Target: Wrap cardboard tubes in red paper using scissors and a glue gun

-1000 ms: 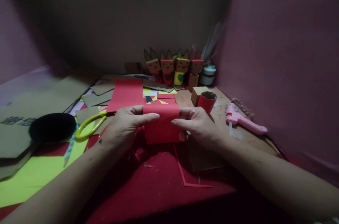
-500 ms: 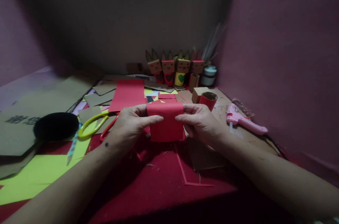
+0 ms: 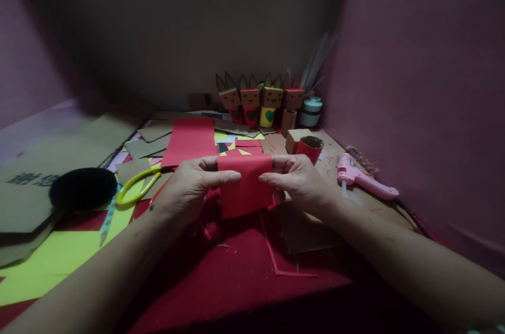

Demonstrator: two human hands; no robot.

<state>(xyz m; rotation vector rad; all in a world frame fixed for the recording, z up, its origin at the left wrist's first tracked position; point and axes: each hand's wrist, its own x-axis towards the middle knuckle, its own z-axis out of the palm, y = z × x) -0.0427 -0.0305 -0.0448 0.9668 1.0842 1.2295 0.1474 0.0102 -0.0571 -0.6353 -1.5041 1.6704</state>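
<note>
Red paper (image 3: 246, 186) held just above table (image 3: 236, 271), between both hands: left hand (image 3: 189, 186) pinches its left edge, right hand (image 3: 300, 181) its right. Long axis vertical; hands equally near.

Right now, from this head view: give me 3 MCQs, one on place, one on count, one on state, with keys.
1. Where does the pink plastic glue gun lie?
A. right of both hands
B. under the yellow-handled scissors
C. among the figures

2. How many eared cardboard box figures stand along the back wall?
A. two
B. four
C. six

3. How is the red paper rectangle held?
A. flat on the table, untouched
C. pinched at both upper corners
B. rolled into a tube

Key:
1 A: it lies beyond the right hand, near the wall.
2 B: four heads show in a row.
3 C: left hand and right hand grip its two sides, thumbs in front.
</note>
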